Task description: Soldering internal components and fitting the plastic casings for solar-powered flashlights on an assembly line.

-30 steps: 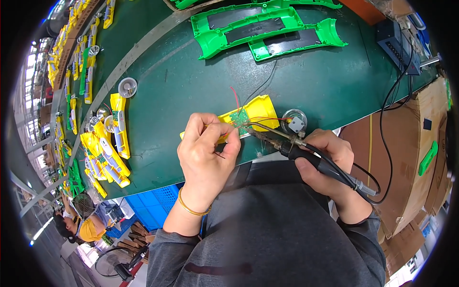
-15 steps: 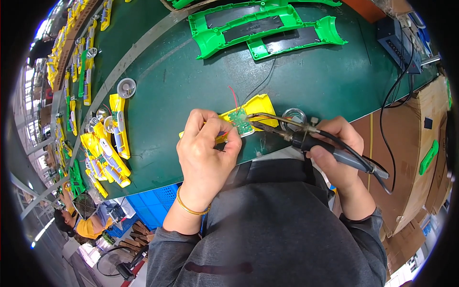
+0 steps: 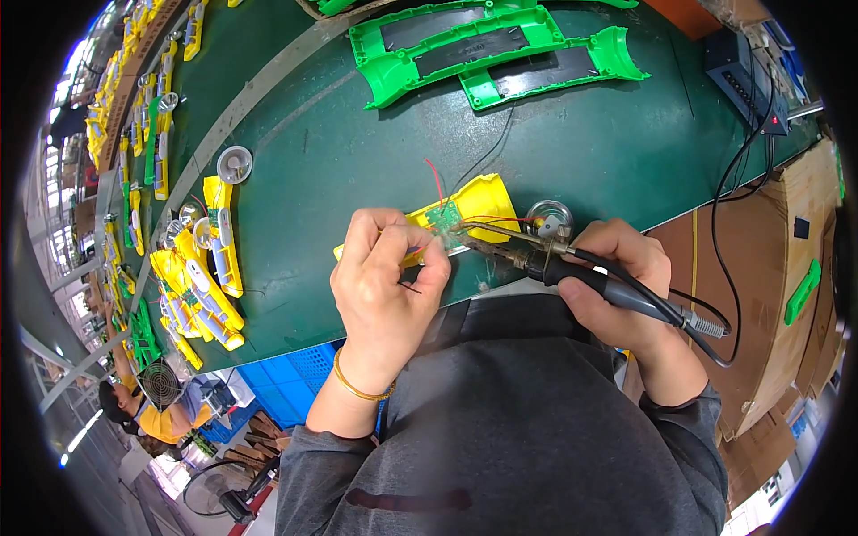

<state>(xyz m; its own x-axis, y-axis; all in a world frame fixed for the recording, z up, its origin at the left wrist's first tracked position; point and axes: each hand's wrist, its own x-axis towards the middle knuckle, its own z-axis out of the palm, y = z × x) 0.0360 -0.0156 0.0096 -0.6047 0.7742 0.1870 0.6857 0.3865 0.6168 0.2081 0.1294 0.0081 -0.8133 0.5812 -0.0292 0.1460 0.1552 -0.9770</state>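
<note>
Closely bent over the green bench (image 3: 322, 179), the person works with both hands at a yellow plastic housing half (image 3: 487, 198), which lies aslant in front of them with a small green circuit board (image 3: 441, 216) at its middle. The left hand (image 3: 386, 272) has its thumb and fingertips drawn together in a pinch at the board's lower-left edge; what lies between them is hidden, so I cannot tell what they grip. A thin dark wire end (image 3: 411, 288) shows just below the thumb. The right hand (image 3: 621, 281) is wrapped around the handle of a soldering iron (image 3: 608, 291), its fingers closed on it, and the iron's thin metal tube (image 3: 500, 229) reaches to the board's right side. A red wire (image 3: 435, 179) stands up from the board, and a clear round reflector (image 3: 550, 214) sits just right of the housing. Farther back lie green housing frames (image 3: 500, 62); to the left, yellow lamp assemblies (image 3: 198, 286) cluster near a round lens cup (image 3: 235, 164). At the far right is a blue control box (image 3: 742, 85).
</note>
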